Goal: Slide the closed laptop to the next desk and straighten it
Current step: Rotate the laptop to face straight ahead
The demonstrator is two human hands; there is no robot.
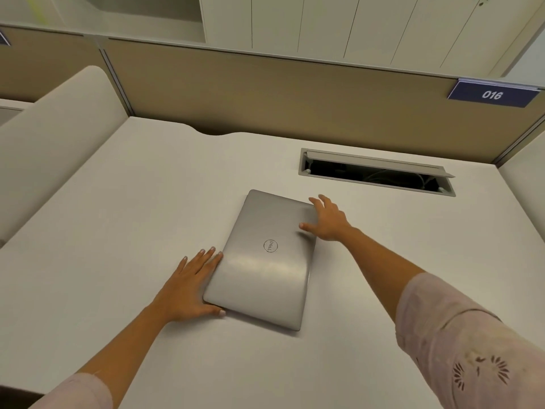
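A closed silver laptop (265,258) with a round logo lies on the white desk (118,202), turned at an angle to the desk's edges. My left hand (188,287) rests flat on the desk with its fingers against the laptop's left edge and its thumb at the near left corner. My right hand (327,218) sits spread on the laptop's far right corner, fingers over the edge, thumb on the lid.
An open cable tray slot (374,172) is cut into the desk behind the laptop on the right. A tan partition (265,93) with a blue "016" sign (492,94) closes the back. White side dividers (53,143) stand at left and right.
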